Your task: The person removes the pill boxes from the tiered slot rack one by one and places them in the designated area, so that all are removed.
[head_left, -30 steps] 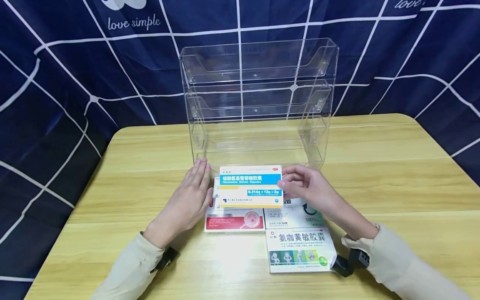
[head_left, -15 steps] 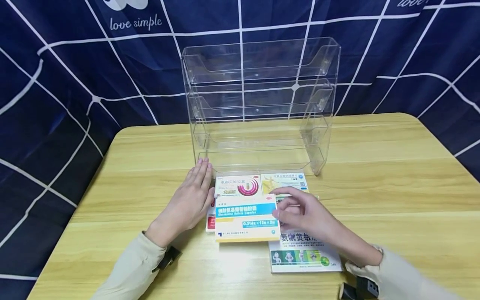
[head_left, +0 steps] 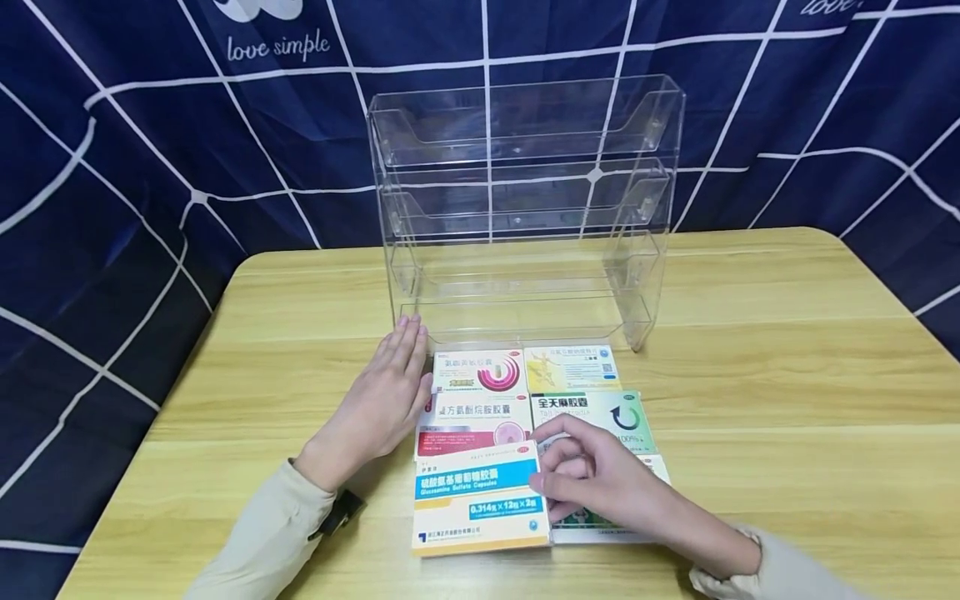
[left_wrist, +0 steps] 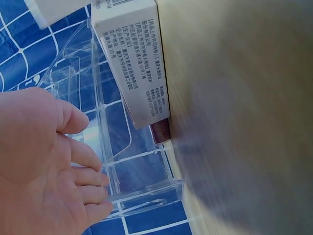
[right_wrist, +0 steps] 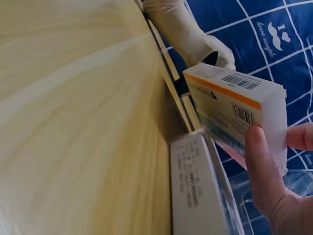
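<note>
My right hand (head_left: pixel 600 483) pinches a white, blue and yellow medicine box (head_left: pixel 480 500) by its right end. In the right wrist view, the thumb (right_wrist: pixel 259 156) presses the face of this box (right_wrist: pixel 222 105) and a finger lies behind it. The box is at the front left of the group, overlapping the lower edge of a red-and-white medicine box (head_left: pixel 476 425). Fingers straight and side by side, my left hand (head_left: pixel 375 404) lies along the left side of the boxes, its fingertips at the rack's lower left corner. Its palm (left_wrist: pixel 34 171) holds nothing in the left wrist view.
Behind the boxes stands a clear tiered rack (head_left: pixel 517 317). Beside the held box lie a pink-ringed box (head_left: pixel 480 371), a yellow-and-white box (head_left: pixel 573 367), a green box (head_left: pixel 592 417) and a partly hidden white box (head_left: pixel 600 537). A dark blue gridded cloth (head_left: pixel 187 125) hangs around the wooden table (head_left: pixel 750 375).
My right hand has brought the blue-and-yellow medicine box down toward the table's front edge, uncovering the boxes behind it. My left hand has stayed in place.
</note>
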Demonstrator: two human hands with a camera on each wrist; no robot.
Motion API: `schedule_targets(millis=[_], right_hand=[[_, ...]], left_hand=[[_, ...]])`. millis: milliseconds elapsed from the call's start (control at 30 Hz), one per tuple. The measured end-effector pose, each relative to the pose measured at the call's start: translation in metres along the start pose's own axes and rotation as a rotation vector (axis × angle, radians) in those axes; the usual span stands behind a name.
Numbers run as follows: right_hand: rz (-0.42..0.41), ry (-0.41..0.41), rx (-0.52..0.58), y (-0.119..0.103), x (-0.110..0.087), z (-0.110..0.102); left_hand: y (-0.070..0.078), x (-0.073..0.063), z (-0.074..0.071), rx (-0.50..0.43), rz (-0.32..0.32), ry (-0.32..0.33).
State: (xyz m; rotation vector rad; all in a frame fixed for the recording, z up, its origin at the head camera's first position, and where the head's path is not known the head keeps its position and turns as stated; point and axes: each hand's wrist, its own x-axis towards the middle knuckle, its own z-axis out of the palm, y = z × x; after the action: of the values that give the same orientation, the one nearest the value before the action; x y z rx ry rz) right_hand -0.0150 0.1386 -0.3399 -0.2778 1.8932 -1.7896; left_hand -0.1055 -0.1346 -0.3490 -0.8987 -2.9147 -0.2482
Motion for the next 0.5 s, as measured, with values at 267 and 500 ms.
schedule_targets(millis=[267,500], right_hand=[[-0.102,0.060,-0.293,0.0060,0.0019,0.0037],[-0.390,0.107,-0.766,0.0004,-0.0009,0.0093]], left_hand=[[0.0010,-0.0004,0.0014,0.002,-0.003,-0.005],[0.0007,-0.0005,-0.0001,0.000,-0.003,-0.020]])
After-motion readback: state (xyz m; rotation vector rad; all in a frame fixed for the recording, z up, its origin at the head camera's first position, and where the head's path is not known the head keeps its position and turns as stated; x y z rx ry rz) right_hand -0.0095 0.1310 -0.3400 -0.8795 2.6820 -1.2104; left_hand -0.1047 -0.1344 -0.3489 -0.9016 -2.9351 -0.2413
